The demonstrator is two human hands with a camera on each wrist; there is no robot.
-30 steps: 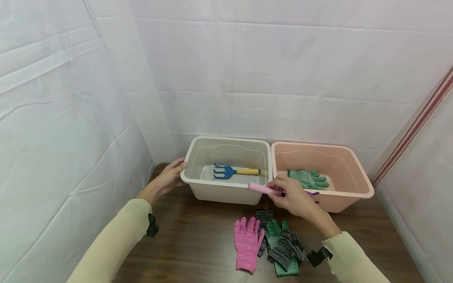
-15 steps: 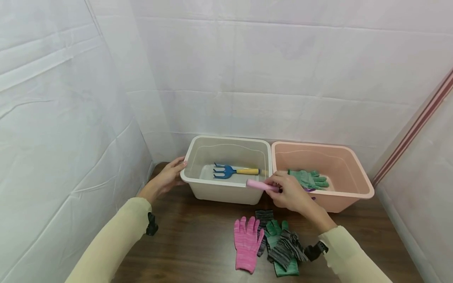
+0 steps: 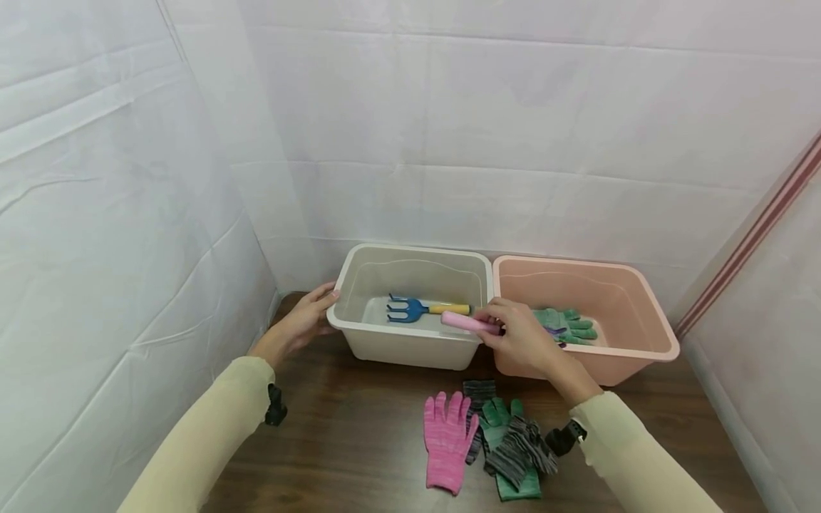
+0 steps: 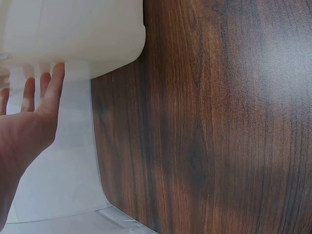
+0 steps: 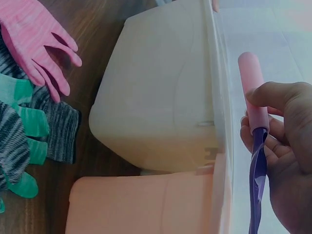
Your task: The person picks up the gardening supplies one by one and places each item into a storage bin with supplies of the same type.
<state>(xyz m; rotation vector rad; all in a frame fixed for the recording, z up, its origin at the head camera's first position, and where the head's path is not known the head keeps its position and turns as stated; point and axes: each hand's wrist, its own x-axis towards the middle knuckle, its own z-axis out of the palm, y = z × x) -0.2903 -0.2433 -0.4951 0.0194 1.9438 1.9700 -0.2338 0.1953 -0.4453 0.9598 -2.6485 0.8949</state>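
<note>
Right hand (image 3: pixel 518 336) is pinching a purple tool with pink cylindrical handle (image 5: pixel 257 136) over the near rim of an off-white rectangular plastic tub (image 3: pixel 404 349) — left hand (image 3: pixel 303 320), fingers extended, is touching its left side

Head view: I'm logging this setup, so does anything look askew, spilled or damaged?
I see nothing spilled or damaged. One untidy spot: on the wooden tabletop, a dark striped knit glove lies crumpled across a green glove, hiding part of it, while the pink knit glove beside them lies flat.
</note>
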